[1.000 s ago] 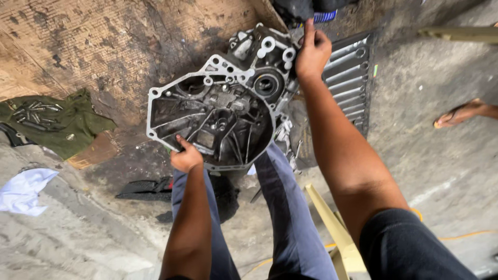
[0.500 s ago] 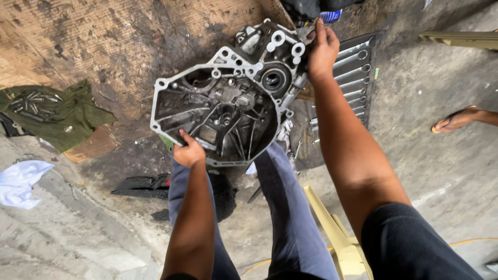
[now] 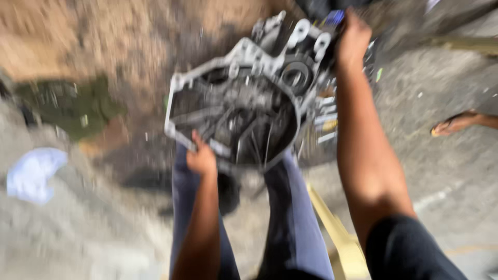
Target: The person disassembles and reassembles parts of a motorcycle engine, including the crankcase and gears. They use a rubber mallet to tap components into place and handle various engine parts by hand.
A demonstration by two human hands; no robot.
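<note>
Up and rightward goes the casing (image 3: 244, 98) since a second ago, lifted clear of the ground, and the whole view now smears with motion. It hangs in front of the person, above the blue-trousered legs (image 3: 290, 218), open face turned toward the camera, ribs and a round bearing seat showing inside.

Left hand (image 3: 201, 158) is at the near lower rim, fingers curled over the edge and pressed together on the metal, thumb side up; that looks like the hand taking the weight from below. Right hand (image 3: 354, 39) is high at the far right corner, closed around a lug or boss there; the blur hides just how the fingers lie, so I cannot tell more than that they wrap the top. One hand low, one high, at opposite corners: a sensible way to steady a heavy, lopsided piece.

Outward now. Behind the casing on the right, a ribbed metal part (image 3: 327, 122) peeks out. Far left on the dirt lies a green cloth (image 3: 72, 106) with small bits on it; nearer left, a white rag (image 3: 33, 173). A yellow bar (image 3: 337, 233) runs along the near right by the leg. Far right, another person's sandalled foot (image 3: 456, 123) stands on the concrete.
</note>
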